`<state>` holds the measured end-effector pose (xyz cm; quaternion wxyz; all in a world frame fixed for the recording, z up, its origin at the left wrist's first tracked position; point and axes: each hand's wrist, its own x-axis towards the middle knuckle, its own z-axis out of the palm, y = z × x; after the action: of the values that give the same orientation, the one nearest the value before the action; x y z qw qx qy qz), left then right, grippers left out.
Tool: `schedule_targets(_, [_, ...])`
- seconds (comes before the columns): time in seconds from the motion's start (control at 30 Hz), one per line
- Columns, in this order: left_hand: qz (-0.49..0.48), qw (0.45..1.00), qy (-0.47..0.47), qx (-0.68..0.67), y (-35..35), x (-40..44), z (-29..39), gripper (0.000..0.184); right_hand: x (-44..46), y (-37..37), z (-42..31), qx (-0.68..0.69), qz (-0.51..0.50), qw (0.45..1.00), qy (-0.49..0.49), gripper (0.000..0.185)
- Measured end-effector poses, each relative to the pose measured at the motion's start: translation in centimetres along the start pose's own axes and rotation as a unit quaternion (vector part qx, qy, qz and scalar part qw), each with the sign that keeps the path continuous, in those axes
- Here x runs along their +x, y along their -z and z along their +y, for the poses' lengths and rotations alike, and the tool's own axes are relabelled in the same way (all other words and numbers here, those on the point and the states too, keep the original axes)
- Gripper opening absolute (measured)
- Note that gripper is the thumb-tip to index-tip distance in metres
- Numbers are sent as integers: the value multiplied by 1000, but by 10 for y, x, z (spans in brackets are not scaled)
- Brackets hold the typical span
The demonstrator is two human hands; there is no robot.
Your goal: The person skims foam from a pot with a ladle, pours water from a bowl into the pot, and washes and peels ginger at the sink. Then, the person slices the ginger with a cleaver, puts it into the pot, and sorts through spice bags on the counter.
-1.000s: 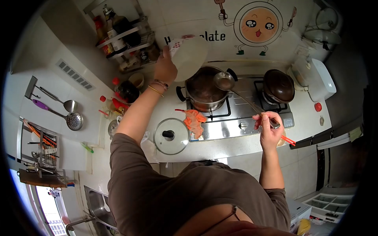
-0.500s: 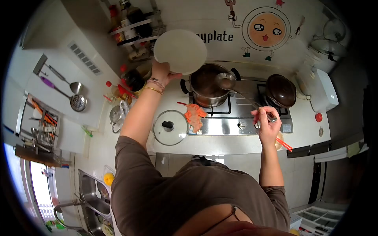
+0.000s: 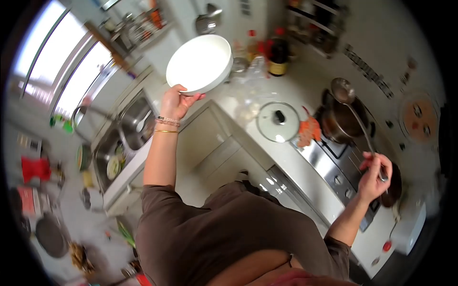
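A white bowl (image 3: 199, 64) is tilted in my left hand (image 3: 177, 102), whose fingers grip its lower rim over the counter corner near the sink. My right hand (image 3: 375, 178) is closed around the handle of a metal ladle (image 3: 343, 90). The ladle's head is above the edge of a steel pot (image 3: 341, 125) with dark contents on the stove. Beside the pot lies an orange cloth (image 3: 309, 129), and next to it a glass lid (image 3: 278, 122) with a black knob rests on the counter.
A double sink (image 3: 136, 119) with a faucet is at the left. Bottles (image 3: 277, 55) and a clear plastic bag (image 3: 253, 90) stand at the counter's back. A dark lidded pot (image 3: 393, 186) is partly behind my right hand. A window (image 3: 57, 52) is at the upper left.
The view has turned toward the sink. My left hand has carried the white bowl away from the stove to the left. My right hand still holds the ladle by the pot.
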<state>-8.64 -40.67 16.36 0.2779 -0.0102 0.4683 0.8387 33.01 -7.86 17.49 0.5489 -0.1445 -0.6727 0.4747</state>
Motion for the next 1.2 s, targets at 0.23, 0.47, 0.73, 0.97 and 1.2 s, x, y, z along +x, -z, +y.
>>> schedule_targets(0.23, [178, 982, -48, -40, 151, -24, 0, 44, 16, -120, -19, 177, -133, 975, 18, 16])
schedule_targets(0.47, [176, 975, -69, -113, 278, 40, 29, 39, -31, -303, -25, 288, -197, 934, -76, 17])
schedule_targets(0.73, [194, 978, -18, -79, 358, 133, 70, 48, -117, -547, -34, 295, -325, 884, -157, 21])
schedule_targets(0.97, [172, 983, -14, -62, 398, 169, 59, 46, -196, -701, -30, 227, -468, 815, -255, 15])
schedule_targets(1.2, [175, 983, 26, -55, 397, 167, 73, 62, -240, -760, -17, -21, -667, 691, 278, 25])
